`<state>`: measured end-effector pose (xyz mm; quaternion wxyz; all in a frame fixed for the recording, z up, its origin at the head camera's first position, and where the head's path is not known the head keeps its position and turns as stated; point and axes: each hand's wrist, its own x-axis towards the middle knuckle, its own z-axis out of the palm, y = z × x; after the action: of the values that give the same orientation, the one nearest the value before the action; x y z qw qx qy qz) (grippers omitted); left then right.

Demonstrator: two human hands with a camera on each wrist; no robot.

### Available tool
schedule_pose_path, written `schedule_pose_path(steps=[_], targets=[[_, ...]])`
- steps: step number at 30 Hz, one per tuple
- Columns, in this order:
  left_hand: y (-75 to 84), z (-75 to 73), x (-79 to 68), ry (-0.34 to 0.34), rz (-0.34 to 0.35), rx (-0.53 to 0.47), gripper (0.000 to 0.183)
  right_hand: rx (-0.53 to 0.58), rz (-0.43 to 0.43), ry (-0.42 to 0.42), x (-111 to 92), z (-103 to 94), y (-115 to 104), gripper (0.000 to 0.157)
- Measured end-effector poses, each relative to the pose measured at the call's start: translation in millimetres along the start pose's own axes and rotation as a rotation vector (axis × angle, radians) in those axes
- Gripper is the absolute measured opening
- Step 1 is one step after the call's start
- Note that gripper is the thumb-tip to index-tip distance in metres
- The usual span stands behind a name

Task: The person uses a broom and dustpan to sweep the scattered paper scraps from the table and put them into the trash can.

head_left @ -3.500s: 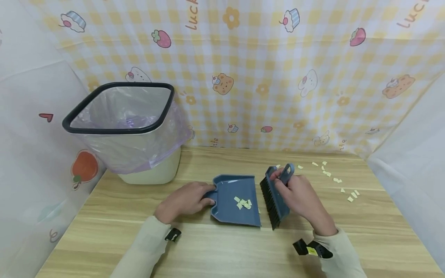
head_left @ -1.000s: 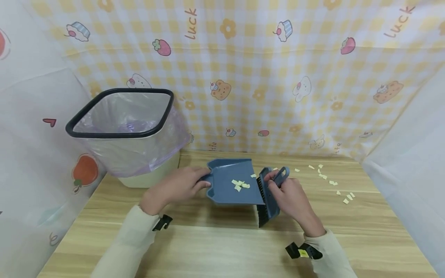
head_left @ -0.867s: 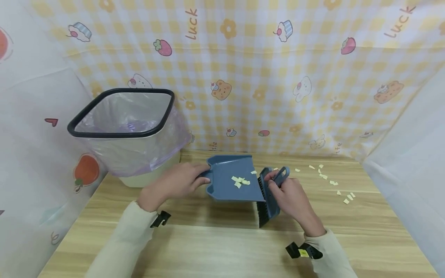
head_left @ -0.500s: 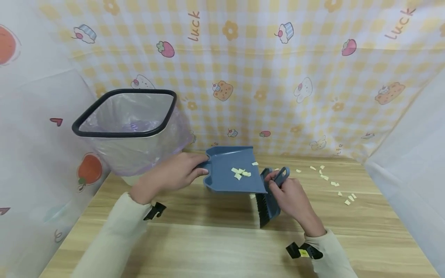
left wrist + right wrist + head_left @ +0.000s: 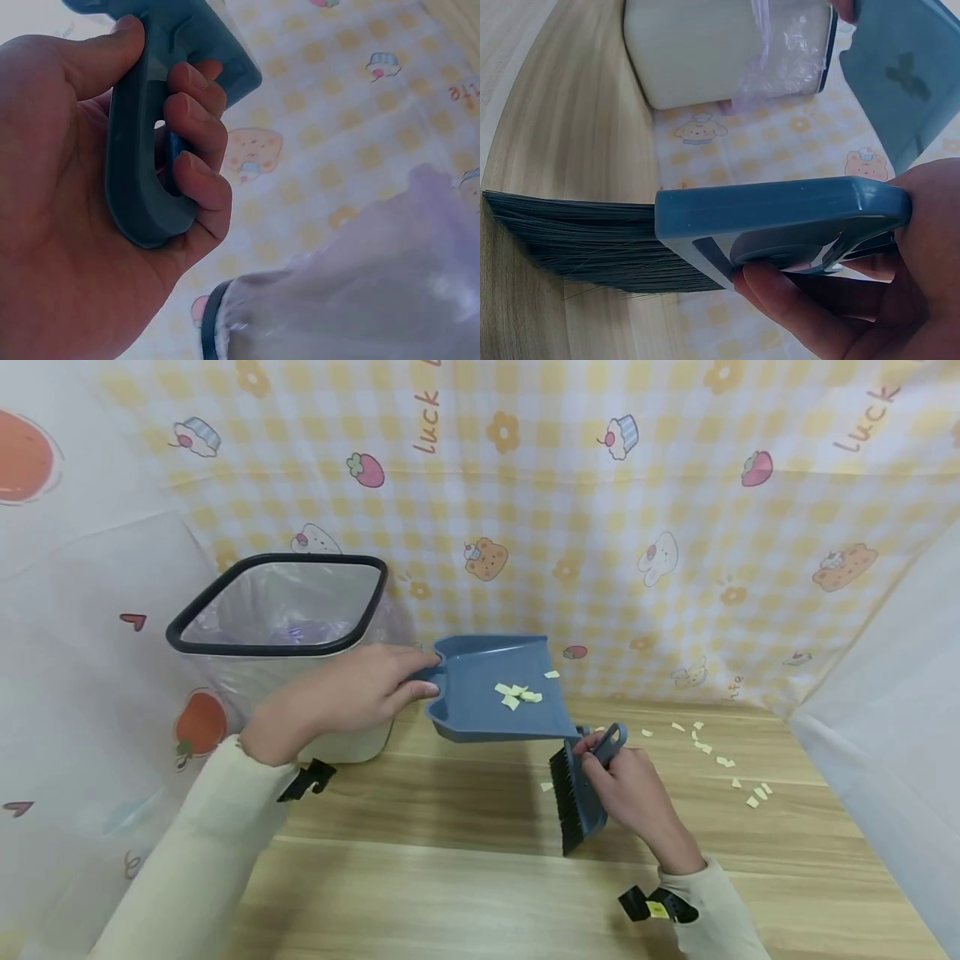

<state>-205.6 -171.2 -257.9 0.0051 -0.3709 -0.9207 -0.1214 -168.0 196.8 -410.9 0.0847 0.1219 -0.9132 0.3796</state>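
Observation:
My left hand [image 5: 352, 689] grips the handle of a blue dustpan [image 5: 480, 681], which hangs above the table with its wide lip facing right. Several pale yellow paper scraps [image 5: 517, 695] lie on the pan, one of them near the lip. In the left wrist view, fingers curl through the looped handle [image 5: 131, 150]. My right hand [image 5: 630, 785] holds a blue brush [image 5: 588, 793] with dark bristles, just right of and below the pan's lip. The right wrist view shows the bristles [image 5: 592, 240] pointing at the wooden table.
A bin [image 5: 345, 743] with a black rim [image 5: 277, 558] and a translucent purple liner stands at the back left, beside the left hand. More paper scraps [image 5: 723, 762] are scattered over the table [image 5: 450, 893] at the right. A checked cloth [image 5: 562, 510] hangs behind.
The left hand has raised the dustpan off the table, up and slightly left, with scraps on it. A scrap now shows on the table by the bristles. The brush has barely moved lately.

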Motion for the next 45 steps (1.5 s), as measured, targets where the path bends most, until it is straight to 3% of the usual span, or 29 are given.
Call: schedule_pose_path(steps=[6,10,15,27,39,45], targets=[[1.3,-25.9,-6.3,-0.037,-0.074,-0.018,0.052,0.003,0.003,-0.007,-1,1.0,0,0.022],[-3.3,-41.0,-12.1,-0.037,-0.078,-0.041,0.054,0.007,-0.001,-0.009,-2,1.2,0,0.023],[-16.5,-53.5,-20.3,0.005,-0.083,-0.052,0.051,0.015,-0.003,-0.005,-3,0.9,-1,0.022],[-54.9,-84.0,-52.5,0.071,-0.172,0.057,0.048,0.035,-0.001,-0.004,-5,-1.4,-5,0.023],[-87.7,-104.9,-95.1,0.035,-0.407,0.012,0.056,0.033,-0.002,-0.007,-6,-0.3,-6,0.022],[-111.6,-108.3,-119.2,0.031,-0.474,0.016,0.059,0.009,-0.007,-0.007,-5,1.6,-5,0.021]])
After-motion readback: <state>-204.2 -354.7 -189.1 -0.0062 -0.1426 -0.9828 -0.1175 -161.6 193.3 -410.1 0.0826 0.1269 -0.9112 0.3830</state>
